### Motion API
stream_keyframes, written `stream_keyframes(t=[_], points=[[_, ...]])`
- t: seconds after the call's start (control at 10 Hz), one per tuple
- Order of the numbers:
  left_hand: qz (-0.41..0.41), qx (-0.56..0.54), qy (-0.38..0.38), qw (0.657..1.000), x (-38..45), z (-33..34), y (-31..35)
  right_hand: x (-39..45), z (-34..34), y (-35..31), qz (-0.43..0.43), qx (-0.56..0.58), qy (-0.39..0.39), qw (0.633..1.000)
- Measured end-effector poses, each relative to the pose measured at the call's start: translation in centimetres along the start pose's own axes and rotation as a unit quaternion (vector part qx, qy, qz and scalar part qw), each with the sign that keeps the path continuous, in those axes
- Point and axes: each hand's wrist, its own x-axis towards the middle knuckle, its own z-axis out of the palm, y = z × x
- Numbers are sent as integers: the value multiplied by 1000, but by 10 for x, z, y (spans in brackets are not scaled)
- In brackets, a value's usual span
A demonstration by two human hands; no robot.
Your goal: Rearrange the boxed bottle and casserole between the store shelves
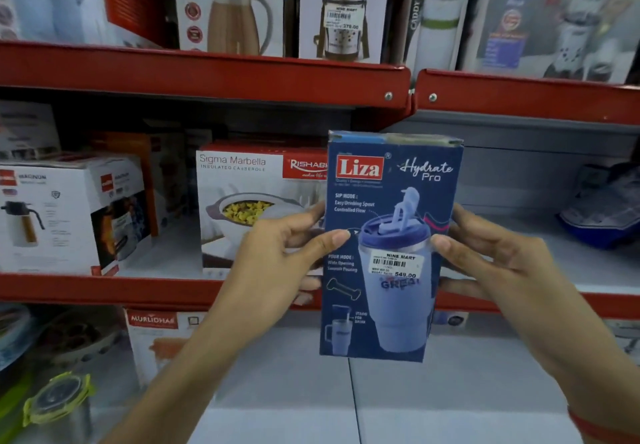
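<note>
A tall blue bottle box [388, 222], printed "Liza Hydrate Pro" with a price sticker, is held upright in the air in front of the middle shelf. My left hand [277, 256] grips its left edge, thumb on the front face. On its right edge sits my right hand [491, 260], thumb likewise on the front. Behind the box, on the middle shelf, stands the white casserole box [242, 201] marked "Sigma Marbella Insulated Casserole"; the bottle box and my left hand cover its right part.
Red shelf edges [207, 73] run across the view. A white flask box [65, 215] stands at the middle shelf's left and a blue item [602, 215] at its right. Jug and flask boxes [228, 7] line the top shelf. Lidded containers [59, 398] sit lower left.
</note>
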Motion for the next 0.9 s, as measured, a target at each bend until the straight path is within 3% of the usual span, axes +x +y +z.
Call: stream_keyframes(t=[0.2,0.4,0.7,0.8,0.9], points=[[13,38,23,999,73,62,-22,52,-41,32,27,-33,53,998],[63,171,92,979,125,109,-51,98,-62,73,41,-46,103,993],[36,180,65,981,149,114,-79,116,-71,121,67,-37,125,989],[33,170,40,984,148,110,-79,114,-65,111,81,-114,138,981],[78,237,76,965,145,101,-76,107,-49,98,-10,-362,217,906]])
